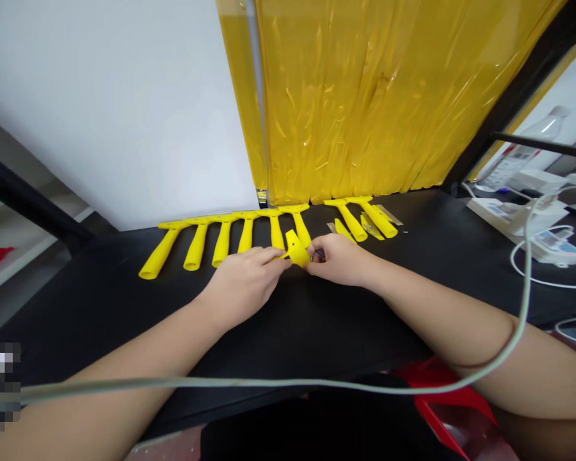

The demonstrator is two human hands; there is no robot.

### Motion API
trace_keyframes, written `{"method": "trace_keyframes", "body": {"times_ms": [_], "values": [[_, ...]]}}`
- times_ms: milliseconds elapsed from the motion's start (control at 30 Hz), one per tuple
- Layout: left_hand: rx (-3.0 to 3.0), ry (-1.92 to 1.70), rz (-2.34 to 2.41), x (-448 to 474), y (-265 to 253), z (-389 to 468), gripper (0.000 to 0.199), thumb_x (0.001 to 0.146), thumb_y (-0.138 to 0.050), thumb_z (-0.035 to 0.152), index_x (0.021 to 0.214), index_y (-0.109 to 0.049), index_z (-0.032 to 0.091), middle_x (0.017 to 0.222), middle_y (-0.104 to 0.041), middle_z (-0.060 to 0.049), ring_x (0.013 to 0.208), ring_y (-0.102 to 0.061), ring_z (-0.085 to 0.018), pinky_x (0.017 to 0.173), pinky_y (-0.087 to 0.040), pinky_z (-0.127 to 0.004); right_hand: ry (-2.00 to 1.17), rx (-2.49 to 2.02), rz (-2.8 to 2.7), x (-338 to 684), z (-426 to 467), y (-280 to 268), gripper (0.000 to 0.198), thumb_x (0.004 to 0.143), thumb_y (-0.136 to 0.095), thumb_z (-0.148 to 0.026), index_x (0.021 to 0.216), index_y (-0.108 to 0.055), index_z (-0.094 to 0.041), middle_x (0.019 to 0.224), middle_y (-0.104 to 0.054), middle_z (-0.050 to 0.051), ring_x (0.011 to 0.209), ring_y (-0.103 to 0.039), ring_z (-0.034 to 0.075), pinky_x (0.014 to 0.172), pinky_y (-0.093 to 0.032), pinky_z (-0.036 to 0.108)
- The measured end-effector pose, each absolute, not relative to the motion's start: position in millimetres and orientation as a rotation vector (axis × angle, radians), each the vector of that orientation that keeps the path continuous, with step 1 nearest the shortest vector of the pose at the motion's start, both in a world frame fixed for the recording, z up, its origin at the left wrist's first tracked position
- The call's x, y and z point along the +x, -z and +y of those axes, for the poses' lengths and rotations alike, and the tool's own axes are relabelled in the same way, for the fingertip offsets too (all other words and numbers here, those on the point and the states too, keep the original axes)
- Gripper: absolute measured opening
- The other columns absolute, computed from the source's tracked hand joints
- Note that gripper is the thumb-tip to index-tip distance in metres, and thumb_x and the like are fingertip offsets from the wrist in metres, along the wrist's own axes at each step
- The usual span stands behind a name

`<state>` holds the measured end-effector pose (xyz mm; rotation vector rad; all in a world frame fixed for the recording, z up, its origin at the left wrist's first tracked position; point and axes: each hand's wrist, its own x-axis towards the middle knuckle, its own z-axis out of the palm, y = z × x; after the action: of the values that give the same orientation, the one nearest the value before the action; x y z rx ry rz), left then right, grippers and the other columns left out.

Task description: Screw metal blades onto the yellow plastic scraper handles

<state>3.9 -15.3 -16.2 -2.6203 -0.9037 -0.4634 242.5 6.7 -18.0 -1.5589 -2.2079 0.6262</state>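
Observation:
Between my two hands is a small yellow plastic piece [297, 250] with a tiny hole, held above the black tabletop. My left hand [247, 282] pinches its left end between thumb and fingers. From the other side, the curled fingers of my right hand [338, 257] press on its right edge; something small and dark shows within them, too small to name. Just behind my hands lies a row of yellow T-shaped tool handles [199, 246], their round hollow ends toward me. Two more such handles [350, 221] lie right of the row, beside loose yellow blade-like pieces [372, 227].
A pale cable [288, 383] hangs across the front, over both forearms. White electrical devices with wires [528, 224] and a clear plastic bottle [523, 150] are at the right. A white panel [125, 115] and yellow plastic sheeting [365, 96] close off the back.

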Motion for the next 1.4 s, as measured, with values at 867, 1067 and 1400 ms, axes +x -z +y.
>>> {"method": "trace_keyframes", "body": {"times_ms": [867,1067,1400], "values": [[-2.626,0.578,-1.099,7.0,19.5,-17.8,0.028,0.105,-0.052,0.021,0.119,-0.076,0.019,0.123,-0.076,-0.008,0.107,-0.074,-0.026,0.092,-0.065,-0.042,-0.398,-1.313,-2.225,237.2,1.6,19.4,0.012,0.084,-0.067,-0.007,0.085,-0.070,-0.019,0.079,-0.073,0.001,0.072,-0.064,0.015,0.069,-0.042,0.026],[-2.655,0.562,-1.127,7.2,19.2,-19.9,0.028,0.103,-0.054,0.019,0.119,-0.077,0.021,0.122,-0.076,-0.006,0.108,-0.074,-0.025,0.090,-0.064,-0.041,-0.296,-1.180,-2.520,243.2,5.2,11.6,0.012,0.082,-0.063,-0.008,0.079,-0.067,-0.018,0.076,-0.065,0.002,0.069,-0.056,0.015,0.066,-0.036,0.026],[-2.605,0.478,-1.084,9.7,17.3,-24.1,0.028,0.104,-0.053,0.020,0.120,-0.076,0.021,0.122,-0.076,-0.006,0.105,-0.075,-0.025,0.084,-0.065,-0.038,-0.166,-1.144,-2.604,245.0,7.2,10.8,0.006,0.081,-0.064,-0.014,0.081,-0.064,-0.019,0.084,-0.066,0.004,0.075,-0.058,0.018,0.071,-0.039,0.028]]}}
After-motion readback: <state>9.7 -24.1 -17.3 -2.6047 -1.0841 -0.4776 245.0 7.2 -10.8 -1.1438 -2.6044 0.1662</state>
